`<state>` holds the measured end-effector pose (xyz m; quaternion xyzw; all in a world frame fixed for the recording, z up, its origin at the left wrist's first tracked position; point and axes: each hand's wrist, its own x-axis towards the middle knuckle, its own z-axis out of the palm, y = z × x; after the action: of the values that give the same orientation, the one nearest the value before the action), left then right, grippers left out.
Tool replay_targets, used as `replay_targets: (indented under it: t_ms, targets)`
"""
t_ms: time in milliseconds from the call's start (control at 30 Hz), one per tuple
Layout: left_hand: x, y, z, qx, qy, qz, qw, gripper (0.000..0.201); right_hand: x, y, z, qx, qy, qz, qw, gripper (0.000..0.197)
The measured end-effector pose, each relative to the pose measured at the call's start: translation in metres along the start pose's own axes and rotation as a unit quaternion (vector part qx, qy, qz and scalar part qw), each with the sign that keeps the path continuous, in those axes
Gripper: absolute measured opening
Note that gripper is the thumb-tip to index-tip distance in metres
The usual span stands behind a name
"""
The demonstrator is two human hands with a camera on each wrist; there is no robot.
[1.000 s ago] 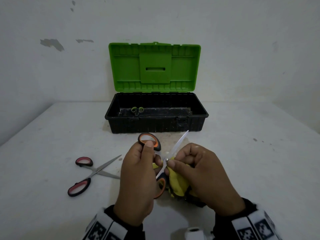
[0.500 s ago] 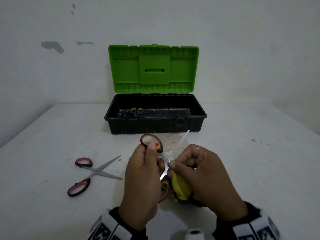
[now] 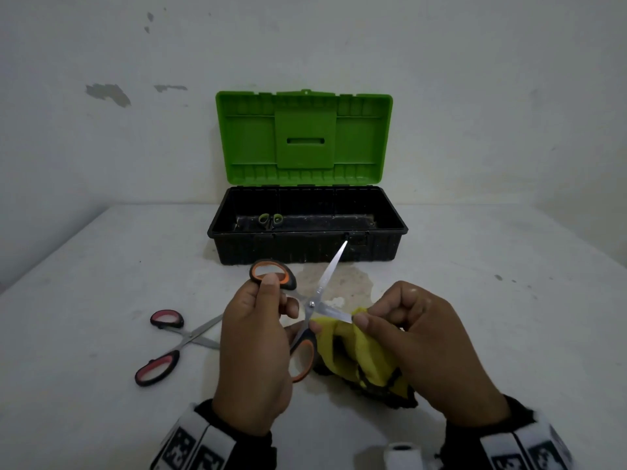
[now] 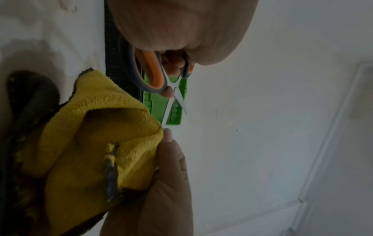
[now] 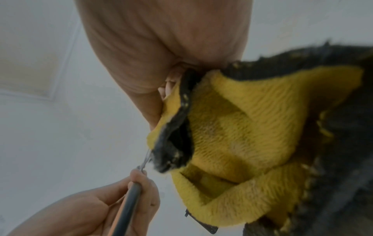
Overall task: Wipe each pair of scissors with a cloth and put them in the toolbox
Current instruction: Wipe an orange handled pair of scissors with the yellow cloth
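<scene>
My left hand (image 3: 268, 320) grips the orange-and-black handles of a pair of scissors (image 3: 314, 300), whose blades are spread apart. One blade points up toward the toolbox (image 3: 307, 247); the other runs right into a yellow cloth (image 3: 359, 354). My right hand (image 3: 400, 320) pinches that cloth around the blade's tip. In the left wrist view the orange scissors (image 4: 159, 79) and the cloth (image 4: 96, 135) show close up. The right wrist view shows the cloth (image 5: 242, 127) bunched under my right palm. A pink-handled pair of scissors (image 3: 169, 347) lies open on the table to the left.
The black toolbox stands at the back of the white table (image 3: 492, 317), its green lid (image 3: 303, 137) upright against the wall. Green-handled scissors (image 3: 270, 219) lie inside it. A stain marks the table just in front of the box.
The scissor blades have spread wider. My right hand with the cloth has slid out along the lower blade to its tip, moving right. The left hand still holds the handles.
</scene>
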<state>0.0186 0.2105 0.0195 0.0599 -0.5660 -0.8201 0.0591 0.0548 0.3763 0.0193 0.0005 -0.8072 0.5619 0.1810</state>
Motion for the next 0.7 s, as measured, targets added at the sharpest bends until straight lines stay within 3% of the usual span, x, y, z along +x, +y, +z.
replay_targets:
  t_ms: [167,333,400,533,633,700]
  targets:
    - [0.004,0.001,0.0,-0.042,0.029,0.009,0.999,0.032,0.008,0.002,-0.006,-0.012,0.0,0.002,1.0,0.02]
    - [0.016,0.005,-0.007,-0.055,0.102,0.046,0.992,0.031,0.023,0.012,-0.027,-0.07,0.091,-0.007,0.993,0.021]
    - [0.017,0.007,-0.004,-0.072,0.106,0.048,0.991,0.03,0.028,0.01,-0.03,-0.126,0.09,-0.029,0.987,0.021]
    - [0.015,0.01,0.007,-0.121,0.097,0.041,0.987,0.029,0.034,0.012,-0.016,-0.269,0.02,-0.051,0.962,0.02]
    - [0.017,0.01,0.011,-0.161,0.083,0.018,0.983,0.027,0.031,0.008,-0.011,-0.328,0.068,-0.12,0.934,0.011]
    - [0.018,0.012,0.012,-0.198,0.07,-0.008,0.978,0.026,0.025,-0.005,-0.009,-0.296,0.085,-0.143,0.94,0.011]
